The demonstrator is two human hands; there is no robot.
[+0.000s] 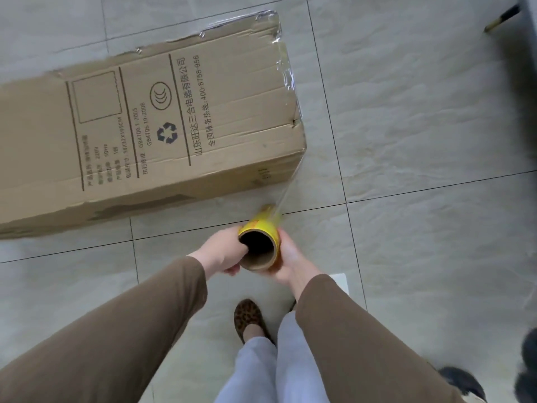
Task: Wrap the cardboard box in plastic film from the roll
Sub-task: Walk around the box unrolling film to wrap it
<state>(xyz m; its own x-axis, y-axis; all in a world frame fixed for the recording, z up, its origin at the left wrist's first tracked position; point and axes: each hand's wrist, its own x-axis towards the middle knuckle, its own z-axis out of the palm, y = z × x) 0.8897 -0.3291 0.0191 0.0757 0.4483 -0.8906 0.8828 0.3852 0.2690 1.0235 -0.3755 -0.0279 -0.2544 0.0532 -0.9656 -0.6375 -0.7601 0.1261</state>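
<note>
Tiled floor; cardboard box; leopard-print shoe below roll

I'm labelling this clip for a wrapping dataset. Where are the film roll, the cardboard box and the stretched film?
film roll (pixel 259 248): head view, on the rim of its open cardboard core.
cardboard box (pixel 162 117): head view, on its printed top face.
stretched film (pixel 290 187): head view, on the strip between box corner and roll.

Bare floor tiles right of frame: open passage. Long cardboard box blocks left and centre. Taut film spans from box corner to roll, barring that gap. Dark objects crowd lower right.
</note>
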